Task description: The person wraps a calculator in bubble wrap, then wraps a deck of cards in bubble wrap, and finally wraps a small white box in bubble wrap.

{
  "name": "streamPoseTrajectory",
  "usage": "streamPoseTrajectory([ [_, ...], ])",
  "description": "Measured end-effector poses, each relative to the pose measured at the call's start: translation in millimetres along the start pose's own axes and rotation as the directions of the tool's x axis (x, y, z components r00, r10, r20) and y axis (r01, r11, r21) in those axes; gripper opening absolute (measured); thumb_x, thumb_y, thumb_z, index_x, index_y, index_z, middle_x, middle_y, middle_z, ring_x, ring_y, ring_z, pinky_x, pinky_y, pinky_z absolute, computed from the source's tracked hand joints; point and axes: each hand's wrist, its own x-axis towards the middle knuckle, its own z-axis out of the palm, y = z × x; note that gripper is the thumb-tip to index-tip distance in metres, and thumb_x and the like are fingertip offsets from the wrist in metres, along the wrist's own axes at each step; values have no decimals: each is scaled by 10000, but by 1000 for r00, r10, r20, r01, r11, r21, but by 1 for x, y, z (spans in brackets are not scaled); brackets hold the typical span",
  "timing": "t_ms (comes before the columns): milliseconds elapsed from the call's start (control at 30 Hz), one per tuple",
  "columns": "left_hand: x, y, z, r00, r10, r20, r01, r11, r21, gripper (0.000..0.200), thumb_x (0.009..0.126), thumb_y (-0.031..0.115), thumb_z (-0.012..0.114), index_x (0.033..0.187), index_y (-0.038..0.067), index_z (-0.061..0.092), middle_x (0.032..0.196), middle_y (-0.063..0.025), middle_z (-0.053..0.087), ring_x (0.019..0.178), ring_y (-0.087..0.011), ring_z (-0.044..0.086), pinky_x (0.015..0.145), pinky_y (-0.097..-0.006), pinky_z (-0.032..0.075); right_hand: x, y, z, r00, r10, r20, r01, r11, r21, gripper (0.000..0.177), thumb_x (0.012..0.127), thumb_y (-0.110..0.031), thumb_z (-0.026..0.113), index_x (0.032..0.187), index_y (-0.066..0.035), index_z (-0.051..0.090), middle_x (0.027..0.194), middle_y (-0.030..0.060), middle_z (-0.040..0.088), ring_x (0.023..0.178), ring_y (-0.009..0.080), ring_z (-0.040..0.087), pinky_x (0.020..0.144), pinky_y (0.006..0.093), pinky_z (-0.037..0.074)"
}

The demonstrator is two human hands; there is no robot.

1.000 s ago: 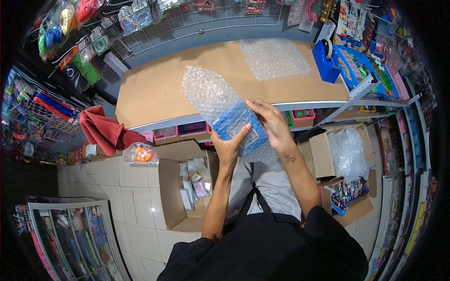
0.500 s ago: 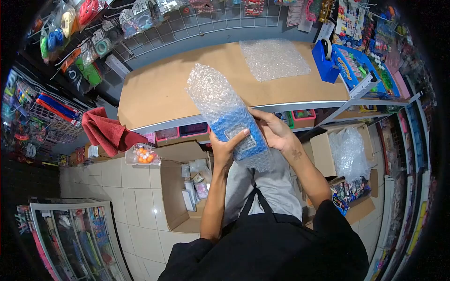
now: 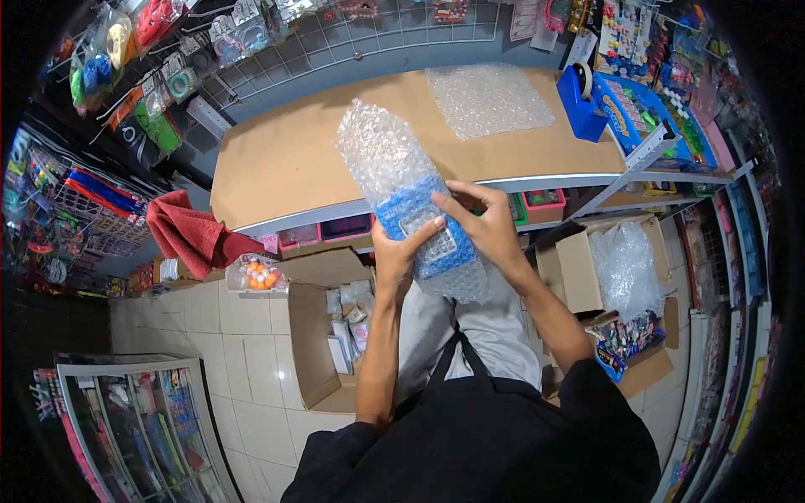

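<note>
Left hand (image 3: 396, 256) grips bubble-wrapped blue pack (image 3: 436, 253), right hand (image 3: 491, 228) holds it too, thumb now shifted onto one-o'clock front, hold likely firmer.

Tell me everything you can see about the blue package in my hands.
The blue package looks flat and rectangular, with a pale-edged panel on its face; any print is too blurred to read. Clear bubble wrap covers it, extending well past its upper end and a little past its lower end. It is tilted, upper end toward the left, before the shelf's front edge. The left hand grips it, thumb across the face; the right hand touches its right side.
</note>
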Motion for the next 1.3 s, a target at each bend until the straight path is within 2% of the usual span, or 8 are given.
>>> streamPoseTrajectory([
  [200,12,28,-3,994,-88,66,86,996,33,663,813,96,814,1343,14,424,1181,-141,638,1050,-189,647,906,-322,537,42,8,0,979,200,31,-195,890,413,293,917,-217,745,1034,49,703,896,80,732,731,61,638,614,196,496],
  [367,33,15,-29,996,-91,19,90,994,68,632,866,168,794,1335,9,402,1190,-151,613,1045,-197,641,883,-324,539,81,22,5,981,183,63,-191,966,175,334,953,-214,684,1177,30,639,999,124,728,860,130,703,692,260,556],
  [600,63,13,-44,990,6,-139,56,895,443,719,876,366,779,1300,-48,371,1143,-158,603,970,-237,639,918,-341,504,63,34,-15,901,-382,205,433,806,-403,247,970,-58,553,1192,15,635,1128,141,687,1003,228,685,891,327,543],
  [633,64,12,-43,988,94,-120,-11,831,556,746,909,441,720,1301,-79,356,1137,-218,619,999,-291,641,950,-362,481,53,32,-23,909,-307,284,400,835,-379,311,926,-50,580,1234,-34,621,1232,135,638,1117,267,641,954,379,500],
  [733,52,26,-42,976,189,-106,-55,689,723,804,926,493,673,1323,-109,317,1117,-304,625,1012,-333,646,929,-388,487,30,31,-38,767,-402,500,640,529,-557,457,853,-108,665,1301,-103,575,1319,124,575,1223,313,550,1026,448,404],
  [900,9,43,-61,968,251,-3,-173,676,717,420,979,265,616,1267,-22,509,1179,-224,640,1076,-358,638,940,-417,488,8,55,-42,735,-410,539,678,432,-595,659,762,-232,791,1369,-225,534,1436,48,489,1310,252,463,1079,475,317],
  [1033,-5,29,-97,864,386,324,-468,375,800,528,828,32,700,1324,27,519,1349,-172,565,1309,-365,498,1097,-439,387,8,64,-34,632,-508,585,765,289,-575,651,752,-257,805,1353,-289,558,1449,1,483,1312,215,455,1076,491,313],
  [1300,27,10,-113,618,548,563,-680,14,733,419,817,-13,722,1223,43,632,1301,-120,627,1236,-330,581,1009,-435,471,23,71,-18,520,-599,609,811,122,-572,536,758,-224,763,1279,-278,648,1421,-29,539,1290,160,475,1050,458,332],
])
